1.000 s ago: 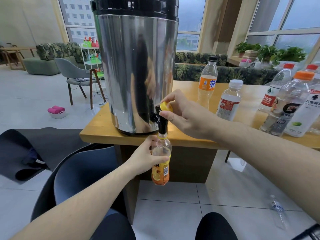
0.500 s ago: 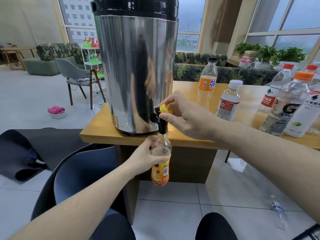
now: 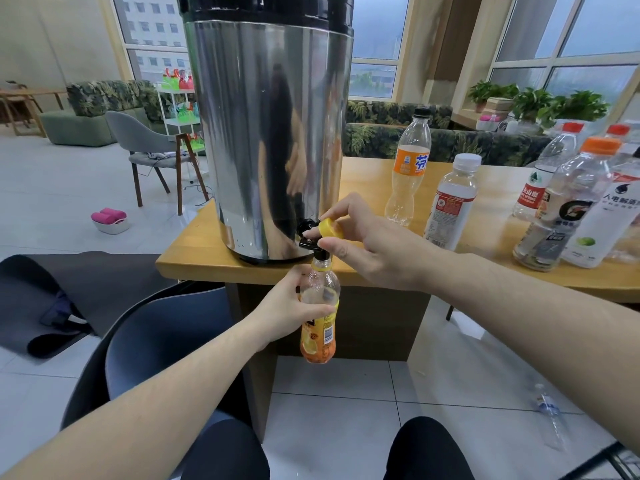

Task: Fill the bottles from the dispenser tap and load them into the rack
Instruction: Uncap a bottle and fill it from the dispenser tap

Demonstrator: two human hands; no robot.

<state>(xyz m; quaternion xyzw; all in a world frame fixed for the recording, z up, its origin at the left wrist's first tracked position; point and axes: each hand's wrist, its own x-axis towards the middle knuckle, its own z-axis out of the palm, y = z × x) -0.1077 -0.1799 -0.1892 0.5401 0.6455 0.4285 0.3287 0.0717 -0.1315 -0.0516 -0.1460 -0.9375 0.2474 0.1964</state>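
While left-hand fingers (image 3: 313,311) clamp the clear orange-labelled bottle (image 3: 319,318) beneath the black tap (image 3: 309,239), right-hand fingers (image 3: 332,244) pinch a round yellow cap (image 3: 330,227) at the bench (image 3: 194,261) edge.

You face a mirror-polished steel dispenser (image 3: 266,133) on a smooth wooden worktop (image 3: 367,188); the bottles (image 3: 450,202) are clear glossy plastic.

Head camera: forward-down, close over dispenser tap (image 3: 310,241).

floor: pale tiles (image 3: 346,393); windows (image 3: 377,46) | leaf-print sofa (image 3: 104,97); grey chair (image 3: 138,140); plants (image 3: 554,105)
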